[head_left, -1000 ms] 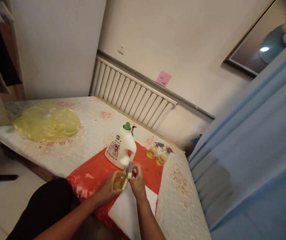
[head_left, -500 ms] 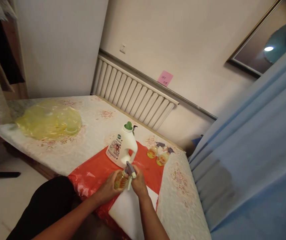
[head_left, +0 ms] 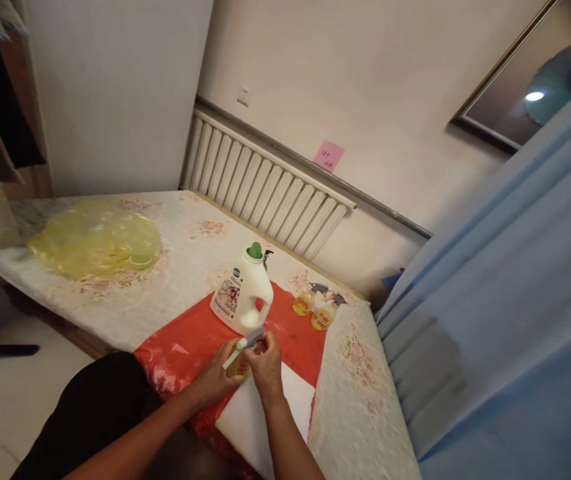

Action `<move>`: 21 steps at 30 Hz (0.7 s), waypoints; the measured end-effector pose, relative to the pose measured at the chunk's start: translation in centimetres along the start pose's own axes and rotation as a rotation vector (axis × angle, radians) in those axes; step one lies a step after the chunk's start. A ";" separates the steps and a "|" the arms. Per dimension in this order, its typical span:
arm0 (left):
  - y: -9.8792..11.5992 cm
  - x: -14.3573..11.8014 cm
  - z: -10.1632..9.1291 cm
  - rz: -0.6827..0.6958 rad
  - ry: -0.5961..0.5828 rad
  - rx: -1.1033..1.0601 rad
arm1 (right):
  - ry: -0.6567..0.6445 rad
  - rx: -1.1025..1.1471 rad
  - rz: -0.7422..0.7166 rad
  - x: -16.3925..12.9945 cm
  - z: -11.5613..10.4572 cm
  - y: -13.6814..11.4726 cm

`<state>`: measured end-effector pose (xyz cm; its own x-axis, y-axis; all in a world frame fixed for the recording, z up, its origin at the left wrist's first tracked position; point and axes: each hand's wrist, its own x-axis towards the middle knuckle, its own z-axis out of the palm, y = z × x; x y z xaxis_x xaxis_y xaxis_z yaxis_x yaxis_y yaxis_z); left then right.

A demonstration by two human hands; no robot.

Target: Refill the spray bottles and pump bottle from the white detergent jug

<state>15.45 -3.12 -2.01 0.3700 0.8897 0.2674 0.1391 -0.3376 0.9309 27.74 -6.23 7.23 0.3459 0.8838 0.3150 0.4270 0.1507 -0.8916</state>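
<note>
My left hand (head_left: 218,373) is closed around the body of a small spray bottle (head_left: 238,365) with yellowish liquid in it. At its top, my right hand (head_left: 266,365) grips the grey and pale-green trigger head (head_left: 251,339), fingers pinched about the collar. The head sits on the bottle; whether it is tight I cannot tell. Just beyond my hands stands a white detergent jug (head_left: 245,297) with a handle and a green spout insert. Beneath my hands a white sheet (head_left: 250,427) lies on a red plastic bag (head_left: 180,340).
Two more spray bottles (head_left: 323,316) with yellow liquid stand at the right. A dark nozzle (head_left: 268,255) shows behind the jug. A yellow plastic bag (head_left: 95,240) with a pale green cap (head_left: 141,261) lies at the left of the flowered tablecloth (head_left: 360,360). Blue curtain (head_left: 490,300) hangs right.
My right hand has turned the trigger head, so its nozzle now points left toward my left hand instead of toward me. My left hand still holds the bottle.
</note>
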 end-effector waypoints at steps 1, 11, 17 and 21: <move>-0.2 0.0 0.0 0.004 -0.003 0.002 | 0.026 -0.011 0.005 -0.1 0.3 0.1; -0.6 0.3 0.1 0.019 -0.034 0.029 | 0.068 -0.055 -0.029 -0.5 1.2 0.9; -0.7 0.2 0.1 0.030 0.015 0.024 | 0.034 -0.030 -0.035 -0.6 0.9 1.2; -0.4 0.2 0.0 0.052 -0.004 0.002 | -0.079 0.013 -0.072 -0.4 -0.5 1.0</move>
<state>15.44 -2.77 -2.29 0.3803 0.8698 0.3144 0.1210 -0.3838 0.9155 28.41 -6.69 6.41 0.2476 0.9027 0.3518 0.4374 0.2198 -0.8720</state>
